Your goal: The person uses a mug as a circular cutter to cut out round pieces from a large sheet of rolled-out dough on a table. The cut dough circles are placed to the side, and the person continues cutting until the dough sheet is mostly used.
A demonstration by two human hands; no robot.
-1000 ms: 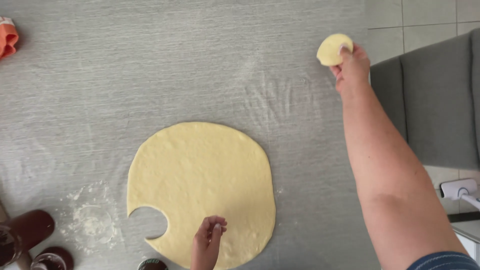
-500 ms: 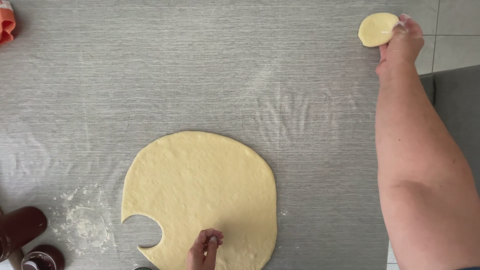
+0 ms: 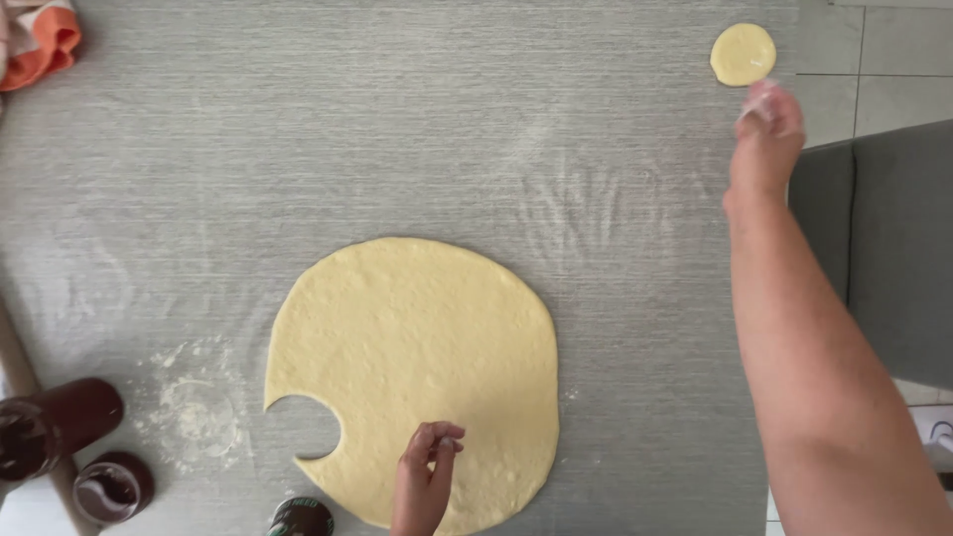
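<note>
- The landmark is the rolled dough sheet (image 3: 417, 377), one wide pale round lying flat on the grey table (image 3: 298, 149), with one circular bite already cut from its lower-left edge.
- The right hand (image 3: 766, 134) is stretched far up and to the right of the sheet; its fingers look loosely spread and empty, just below one small dough disc (image 3: 743, 54) lying flat near the table's far right corner, apart from the fingertips.
- The left hand (image 3: 425, 481) rests on the sheet's lower edge, fingers bunched with tips touching the dough, gripping nothing I can make out.
- As I judge it, the step in hand is laying a cut round aside; another cut would call for bringing the cutter onto uncut dough beside the notch.
- Counted: one sheet, one disc, one notch.
- Left of the sheet: one flour patch (image 3: 199, 412), two dark jars (image 3: 60, 427) and, below, a dark lid (image 3: 301, 517).
- Far upper left: one orange cloth (image 3: 40, 38).
</note>
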